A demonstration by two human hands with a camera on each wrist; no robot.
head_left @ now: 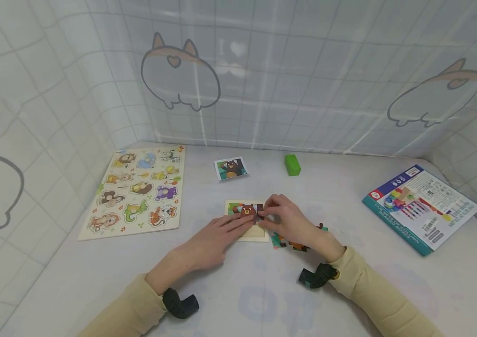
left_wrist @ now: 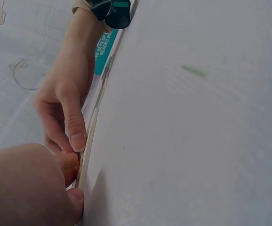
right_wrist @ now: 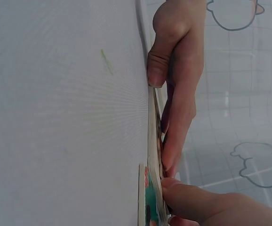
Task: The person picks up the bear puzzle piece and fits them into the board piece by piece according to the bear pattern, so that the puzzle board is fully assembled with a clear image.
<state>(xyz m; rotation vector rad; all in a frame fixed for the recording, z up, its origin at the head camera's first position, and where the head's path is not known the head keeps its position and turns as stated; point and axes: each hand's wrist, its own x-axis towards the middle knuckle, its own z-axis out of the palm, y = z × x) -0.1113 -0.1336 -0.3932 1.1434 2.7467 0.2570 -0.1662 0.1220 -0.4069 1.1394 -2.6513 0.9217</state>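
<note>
A small wooden jigsaw tray lies in front of me, its upper part filled with bear-picture pieces. My left hand reaches over it from the left, straight fingers resting on the bear picture; in the right wrist view its thumb is at the tray's near edge. At the tray's right side my right hand pinches a dark puzzle piece between thumb and fingertips, mostly hidden by them. Partly under the right hand, loose puzzle pieces lie beside the tray.
Behind the tray are a bear picture card and a green block. An animal puzzle board lies at the left. A flat bead-set box lies at the right. Tile-patterned sheeting rises behind the table.
</note>
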